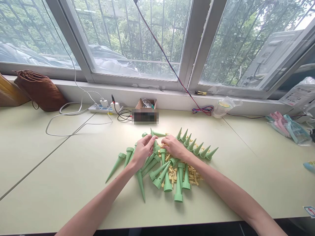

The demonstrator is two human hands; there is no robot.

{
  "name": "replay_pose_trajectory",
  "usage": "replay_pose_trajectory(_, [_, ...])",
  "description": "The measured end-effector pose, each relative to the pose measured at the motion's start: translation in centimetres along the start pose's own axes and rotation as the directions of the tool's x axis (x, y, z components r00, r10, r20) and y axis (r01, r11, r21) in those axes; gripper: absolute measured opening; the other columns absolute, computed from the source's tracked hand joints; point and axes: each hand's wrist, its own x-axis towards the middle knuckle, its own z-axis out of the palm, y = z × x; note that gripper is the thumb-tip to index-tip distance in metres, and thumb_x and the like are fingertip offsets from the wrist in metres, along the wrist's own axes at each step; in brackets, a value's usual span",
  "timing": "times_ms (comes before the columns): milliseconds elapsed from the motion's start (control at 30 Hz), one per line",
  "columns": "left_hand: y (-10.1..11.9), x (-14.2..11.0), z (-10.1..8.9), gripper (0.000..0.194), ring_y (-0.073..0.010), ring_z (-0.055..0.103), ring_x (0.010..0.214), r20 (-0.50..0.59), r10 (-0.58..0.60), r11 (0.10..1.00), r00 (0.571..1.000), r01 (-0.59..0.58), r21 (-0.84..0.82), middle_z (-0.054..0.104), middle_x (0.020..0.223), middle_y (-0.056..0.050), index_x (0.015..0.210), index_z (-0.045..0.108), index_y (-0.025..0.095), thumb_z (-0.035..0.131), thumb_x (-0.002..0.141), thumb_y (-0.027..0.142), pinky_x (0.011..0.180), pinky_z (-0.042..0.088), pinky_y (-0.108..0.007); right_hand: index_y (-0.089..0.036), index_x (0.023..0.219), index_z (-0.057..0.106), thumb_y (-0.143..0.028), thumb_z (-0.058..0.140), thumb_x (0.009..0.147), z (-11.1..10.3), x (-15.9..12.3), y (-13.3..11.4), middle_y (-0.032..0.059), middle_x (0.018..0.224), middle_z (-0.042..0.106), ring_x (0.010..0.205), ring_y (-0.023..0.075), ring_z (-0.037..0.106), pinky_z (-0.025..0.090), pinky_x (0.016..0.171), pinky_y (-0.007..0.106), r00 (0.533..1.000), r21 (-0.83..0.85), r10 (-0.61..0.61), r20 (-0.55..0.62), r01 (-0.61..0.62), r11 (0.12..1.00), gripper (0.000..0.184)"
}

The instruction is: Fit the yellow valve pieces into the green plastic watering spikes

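My left hand (142, 150) is closed around a green plastic watering spike (154, 140), its pointed tip up and its wide cap end down. Close beside it, my right hand (172, 146) has its fingers curled together over the pile; whatever they hold, if anything, is too small to make out. Beneath and around both hands lie several loose green spikes (178, 183), pointing various ways. Small yellow plastic pieces (194, 173) are heaped among them. Right of my right hand, a slanting row of green spikes (198, 149) stands upright on the caps.
Along the window sill sit a brown pouch (40, 90), a power strip (94, 108) with white cables, and a small cardboard box (147, 104). A red and blue wire bundle (203, 110) and a plastic-wrapped roll (222, 108) lie to its right. Bagged pink and teal items (287, 126) rest far right.
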Motion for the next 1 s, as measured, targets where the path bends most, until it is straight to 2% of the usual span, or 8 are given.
replay_pose_trajectory(367, [0.08,-0.16,0.01,0.036,-0.0078,0.034,0.044,-0.001,-0.005,1.000,1.000,0.005,0.017,0.040,0.055,0.006,0.098,0.066,0.016,0.065,0.085,0.050,0.039,0.029,-0.020,-0.014,0.097,0.065,-0.014,0.067,0.090,0.60,0.31,0.48,0.0076,0.092,0.064,0.094,0.0207,0.056,0.045,0.089,0.037,1.000,-0.079,-0.008,0.012,0.009,0.997,0.007])
replay_pose_trajectory(533, [0.08,-0.17,0.00,0.036,-0.0080,0.034,0.044,0.006,-0.006,1.000,1.000,0.005,0.020,0.041,0.056,0.006,0.098,0.066,0.017,0.066,0.085,0.050,0.039,0.029,-0.020,-0.013,0.095,0.064,-0.013,0.061,0.093,0.54,0.25,0.39,0.0078,0.090,0.063,0.092,0.0201,0.056,0.046,0.087,0.037,1.000,-0.085,-0.002,0.010,0.003,0.996,0.004])
replay_pose_trajectory(1000, [-0.20,-0.15,-0.08,0.036,-0.0080,0.033,0.044,0.015,-0.004,0.999,1.000,0.004,0.043,0.039,0.055,0.006,0.099,0.066,0.017,0.063,0.087,0.051,0.039,0.029,-0.020,-0.014,0.092,0.064,-0.009,0.050,0.097,-0.09,0.22,-0.38,0.0078,0.088,0.062,0.088,0.0196,0.054,0.046,0.087,0.036,1.000,-0.093,0.005,-0.006,-0.006,0.996,0.016])
